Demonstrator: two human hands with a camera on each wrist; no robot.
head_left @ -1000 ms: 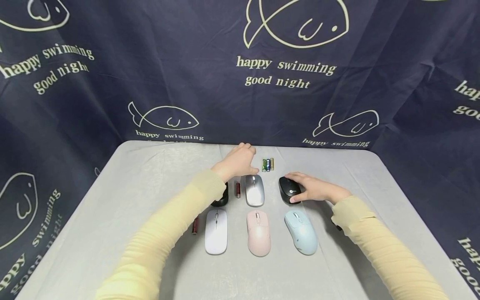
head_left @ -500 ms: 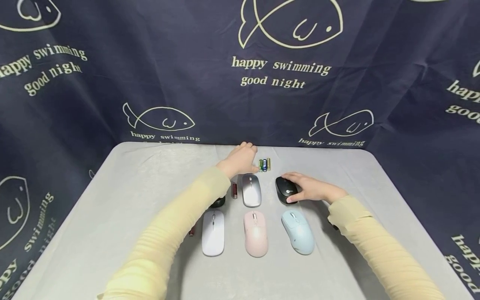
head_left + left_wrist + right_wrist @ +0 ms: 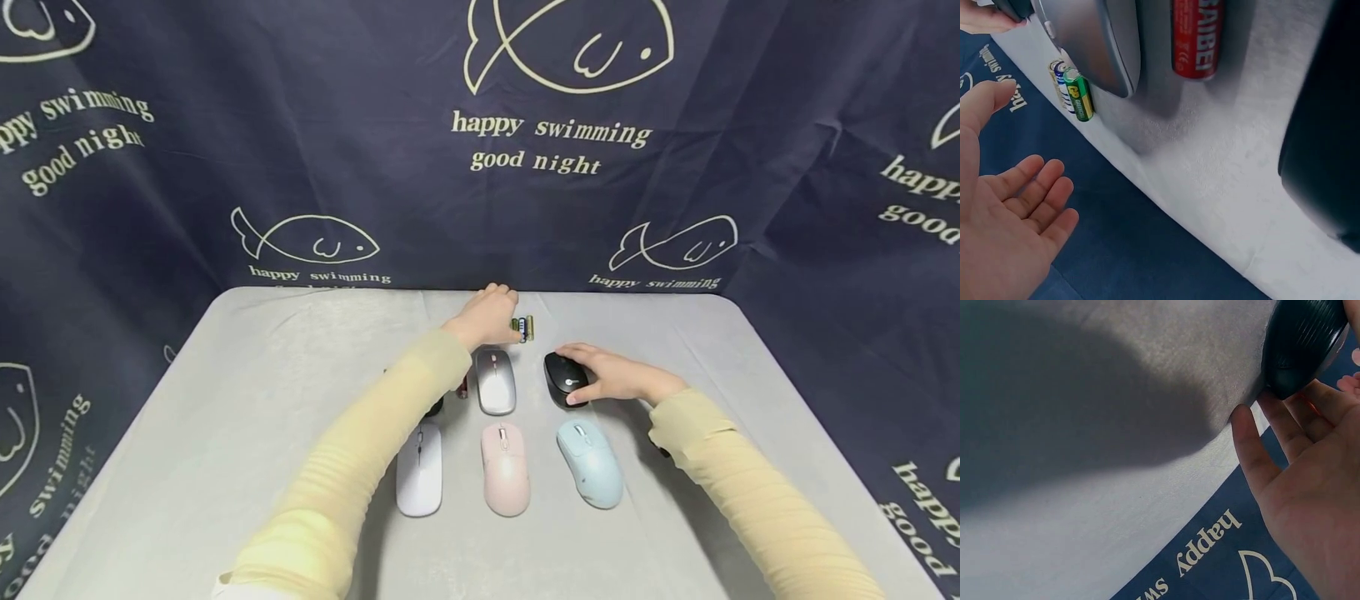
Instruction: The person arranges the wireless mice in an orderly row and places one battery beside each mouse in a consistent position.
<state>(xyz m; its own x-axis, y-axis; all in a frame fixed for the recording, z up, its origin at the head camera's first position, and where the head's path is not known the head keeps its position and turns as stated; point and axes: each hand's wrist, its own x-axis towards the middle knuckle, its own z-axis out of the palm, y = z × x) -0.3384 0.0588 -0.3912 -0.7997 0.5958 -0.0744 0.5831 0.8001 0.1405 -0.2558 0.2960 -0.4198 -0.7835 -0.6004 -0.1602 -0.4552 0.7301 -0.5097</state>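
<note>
My left hand [image 3: 487,319] is over the table's far side, its thumb overlapping the small row of batteries [image 3: 522,329] in the head view. The left wrist view shows its fingers loosely bent with nothing between them, short of the green battery [image 3: 1079,95]. Just below that hand lies a silver mouse [image 3: 497,383]. A black mouse [image 3: 562,377] is gripped by my right hand [image 3: 618,375], thumb on the near side and fingers at the far side. In the right wrist view the fingertips are at the edge of this black mouse [image 3: 1304,344].
A white mouse [image 3: 420,479], a pink mouse [image 3: 506,471] and a light blue mouse [image 3: 591,467] form the front row. My left sleeve partly hides another black mouse [image 3: 434,407] and a red battery [image 3: 462,388]. A dark curtain [image 3: 555,225] hangs behind the table.
My left hand has shifted slightly right, so its thumb now overlaps the batteries. The right hand keeps its grip on the black mouse. The whole head view has drifted a little.
</note>
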